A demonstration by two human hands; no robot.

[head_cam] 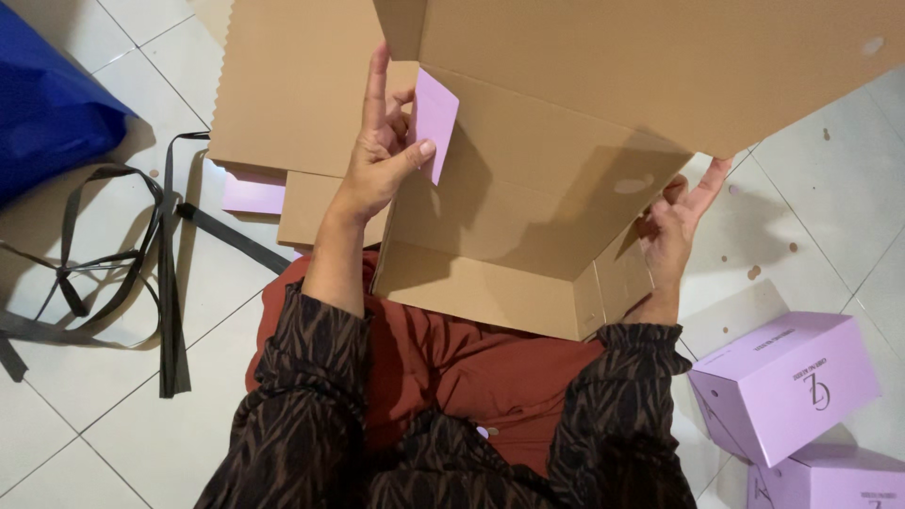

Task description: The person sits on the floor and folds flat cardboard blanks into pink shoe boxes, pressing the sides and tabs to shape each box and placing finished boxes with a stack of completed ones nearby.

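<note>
A large brown cardboard box [528, 207] rests open on my lap, its flaps spread upward. My left hand [382, 151] pinches a small lilac card [436, 118] against the box's left wall, index finger pointing up. My right hand [674, 226] grips the box's right side near its lower corner, fingers wrapped around the edge. Both my sleeves are dark with a brown pattern.
Flat cardboard sheets [283, 85] lie on the white tiled floor at upper left, a lilac piece [253, 193] under them. Dark straps [160, 245] trail from a blue bag [47, 104] at left. Two lilac boxes [787, 382] sit at lower right.
</note>
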